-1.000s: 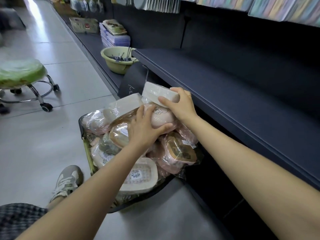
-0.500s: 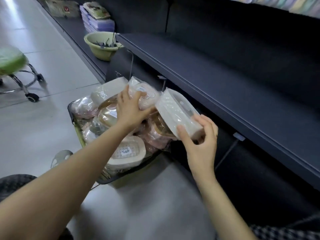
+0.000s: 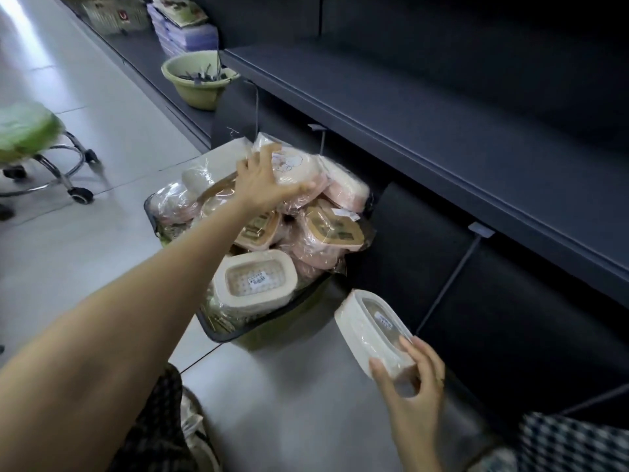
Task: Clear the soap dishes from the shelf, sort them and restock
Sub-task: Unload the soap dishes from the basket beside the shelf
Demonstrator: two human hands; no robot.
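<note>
I have a white dish (image 3: pixel 372 330) pinched in my right hand (image 3: pixel 413 383), thumb on the near end and fingers curled round the far side, low at 5 o'clock just above the floor (image 3: pixel 289 396). My left hand (image 3: pixel 263 180) reaches out to 12 o'clock and curls over a pink dish (image 3: pixel 296 168) on top of the heap, gripping it through its wrap. The rest of the soap dishes lie piled in the tray (image 3: pixel 218 330) on the floor at centre, all in clear film. The shelf (image 3: pixel 425 107) runs bare from 12 to 3 o'clock.

I judge this to be sorting: pulling like dishes out of the heap before restocking. To do it well I'd lift the pink dish straight up, not drag it, since the dishes under it lean on one another and the film is slick; a sideways tug could spill the pile over the tray's far edge. The white dish I'd set flat on the floor, well apart from the tray, so a white group can start there.

Much is unclear. My left forearm covers the middle of the heap, so I can't count the dishes or tell what lies beneath. The labels are too small to read. The left hand is blurred, so how firmly it holds I can't say. The space under the shelf is dark. The bowl (image 3: pixel 199 81) at 11 o'clock holds small dark items I can't identify.
</note>
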